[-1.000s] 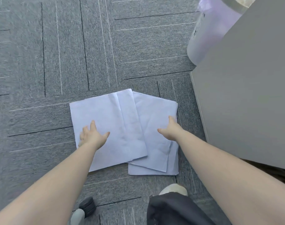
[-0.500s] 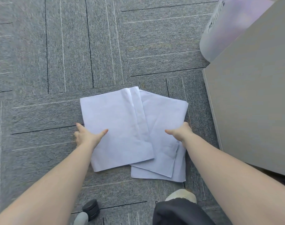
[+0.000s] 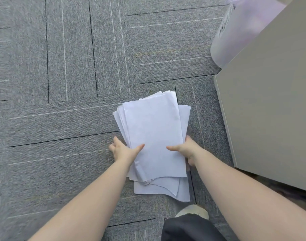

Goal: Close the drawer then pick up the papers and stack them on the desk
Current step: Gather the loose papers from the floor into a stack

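Several white papers point(image 3: 154, 129) are gathered into one loose, uneven pile over the grey carpet. My left hand point(image 3: 123, 150) grips the pile's left edge, thumb on top and fingers underneath. My right hand point(image 3: 185, 150) grips the right edge the same way. The lower sheets stick out at the bottom and right of the pile. The grey desk surface point(image 3: 270, 110) fills the right side of the view. No drawer shows.
Grey carpet tiles point(image 3: 61, 84) cover the floor. A translucent plastic bin point(image 3: 235, 32) stands at the top right behind the desk's corner. My shoe point(image 3: 194, 211) and dark trouser leg point(image 3: 188, 228) are at the bottom.
The papers lay spread side by side; both hands have slid them together into one overlapping pile and now grip its edges. The view shifted slightly left.
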